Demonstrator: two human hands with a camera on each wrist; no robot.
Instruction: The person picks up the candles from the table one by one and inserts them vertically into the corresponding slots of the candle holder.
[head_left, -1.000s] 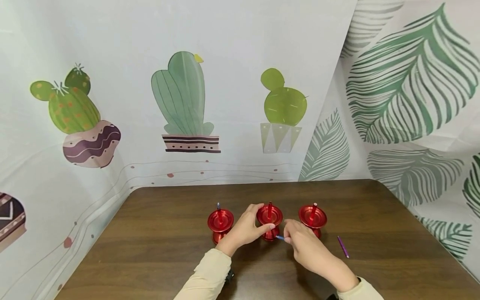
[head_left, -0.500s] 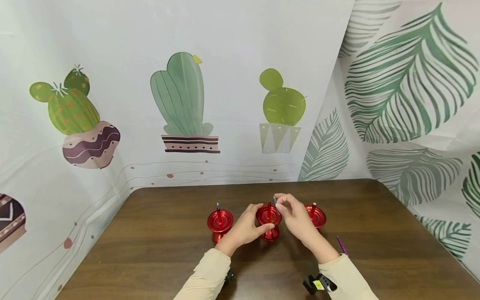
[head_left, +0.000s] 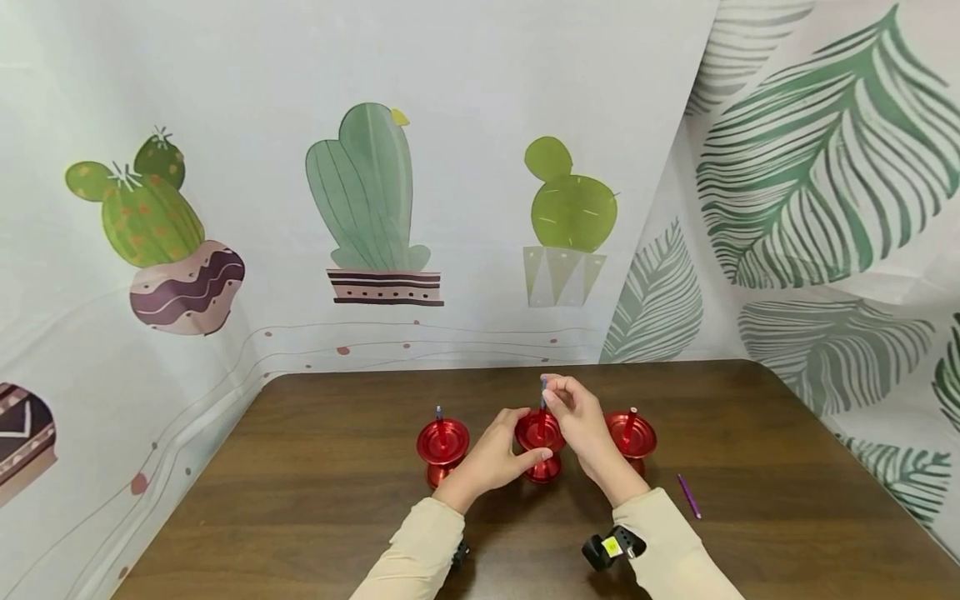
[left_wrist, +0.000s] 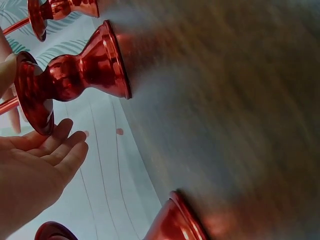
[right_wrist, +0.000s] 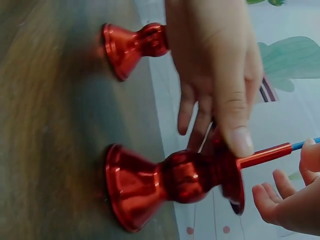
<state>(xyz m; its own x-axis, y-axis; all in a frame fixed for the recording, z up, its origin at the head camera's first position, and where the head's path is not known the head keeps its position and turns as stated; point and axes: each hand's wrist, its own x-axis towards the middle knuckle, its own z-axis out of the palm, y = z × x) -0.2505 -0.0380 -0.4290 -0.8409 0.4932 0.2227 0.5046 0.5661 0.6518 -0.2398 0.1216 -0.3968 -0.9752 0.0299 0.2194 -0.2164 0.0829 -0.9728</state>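
The middle red metal candle holder [head_left: 543, 469] stands upright on the table. My left hand [head_left: 491, 462] holds its dish at the rim, thumb on the near side and fingers behind. Above the dish, my right hand [head_left: 587, 425] pinches a thin blue candle [right_wrist: 302, 144] between thumb and fingertips. The candle's lower end meets the top of the holder's red tube [right_wrist: 265, 155]; how deep it sits is hidden. A left candle holder [head_left: 432, 452] has a bluish tip [head_left: 438, 410] showing above its tube. Behind my right hand stands a right candle holder [head_left: 642, 442], its tube pale at the top.
A thin purple stick [head_left: 689, 497] lies on the brown wooden table [head_left: 315, 500], right of the holders. Behind the table hangs a white cloth [head_left: 480, 208] printed with cacti and leaves. A black wrist camera [head_left: 611, 547] sits at the right sleeve.
My right hand has risen from beside the middle holder's base to above its tube, bringing the blue candle from lying level to upright over it. The left hand has kept its hold.
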